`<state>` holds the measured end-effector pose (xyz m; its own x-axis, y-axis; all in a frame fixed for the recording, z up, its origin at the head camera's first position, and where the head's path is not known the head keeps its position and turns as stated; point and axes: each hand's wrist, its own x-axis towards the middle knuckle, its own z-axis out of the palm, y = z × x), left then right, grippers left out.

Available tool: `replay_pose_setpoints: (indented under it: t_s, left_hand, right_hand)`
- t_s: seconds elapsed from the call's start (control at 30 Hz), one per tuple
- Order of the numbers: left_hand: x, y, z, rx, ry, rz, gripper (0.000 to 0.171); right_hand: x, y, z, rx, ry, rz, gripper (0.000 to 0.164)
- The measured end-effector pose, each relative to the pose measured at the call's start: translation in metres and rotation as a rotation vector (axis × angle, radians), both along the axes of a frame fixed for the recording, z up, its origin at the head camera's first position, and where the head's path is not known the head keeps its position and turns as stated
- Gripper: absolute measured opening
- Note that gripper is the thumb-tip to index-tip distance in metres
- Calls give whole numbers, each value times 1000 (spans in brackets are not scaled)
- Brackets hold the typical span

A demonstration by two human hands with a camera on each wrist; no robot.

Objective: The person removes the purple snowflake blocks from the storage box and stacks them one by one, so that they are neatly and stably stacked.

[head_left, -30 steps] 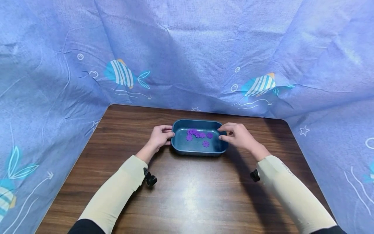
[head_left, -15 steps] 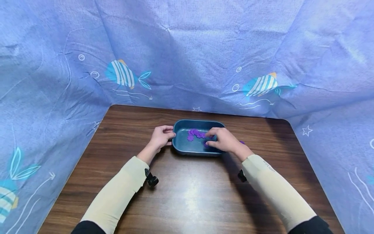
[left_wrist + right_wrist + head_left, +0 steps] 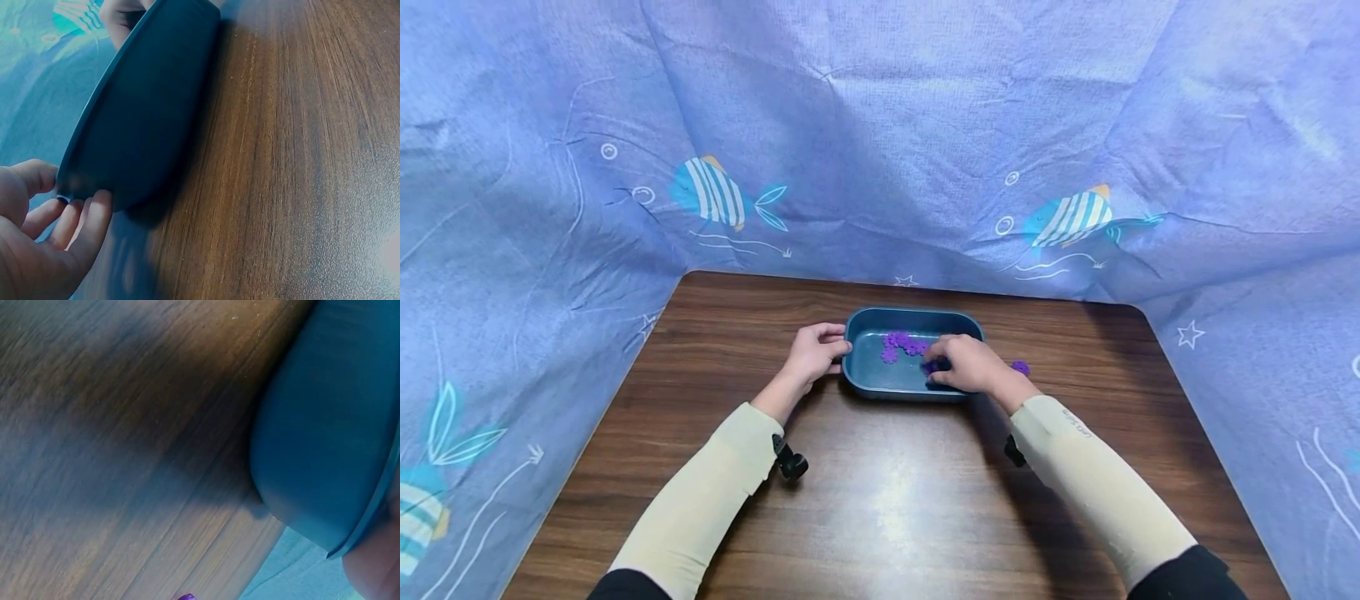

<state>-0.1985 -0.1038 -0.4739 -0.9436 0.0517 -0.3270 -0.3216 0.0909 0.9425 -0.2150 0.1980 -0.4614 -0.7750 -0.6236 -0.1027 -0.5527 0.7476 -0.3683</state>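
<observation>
"So, what does the head view show in the tray point(image 3: 883, 378)?"

"Purple pieces point(image 3: 912, 345), flower-shaped; a lone purple piece point(image 3: 1020, 367) lies on the counter point(image 3: 820, 517), right of the tray. My left grip point(image 3: 811, 354) pinches the tray's left end; my right grip point(image 3: 966, 364) is half-closed inside."

"Left wrist?"

"The tray's outer wall, my fingers point(image 3: 95, 222) against it."

"Right wrist?"

"Outer wall again, a purple sliver point(image 3: 187, 597) below. My fingertips are hidden; I can't tell if they hold anything."
</observation>
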Motion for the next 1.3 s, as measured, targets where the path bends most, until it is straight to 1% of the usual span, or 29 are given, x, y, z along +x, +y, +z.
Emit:
replay_pose_setpoints:
  t_s: [0.3, 0.6, 0.83, 1.1, 1.3]
  left_hand:
    - [-1, -3, -2, 5, 3, -44, 45]
    - [-2, -3, -4, 69, 5, -45, 45]
    - [-3, -2, -5, 57, 8, -46, 45]
    - [-2, -3, 0, 36, 4, -55, 46]
    - [0, -8, -6, 75, -11, -89, 53]
  right_hand:
    - [-1, -4, 0, 79, 21, -27, 27]
    - [-1, -8, -1, 137, 57, -8, 26]
    - [-2, -9, -1, 144, 57, -11, 26]
    - [-2, -10, -2, 146, 73, 1, 25]
    - [-1, -10, -1, 157, 67, 7, 24]
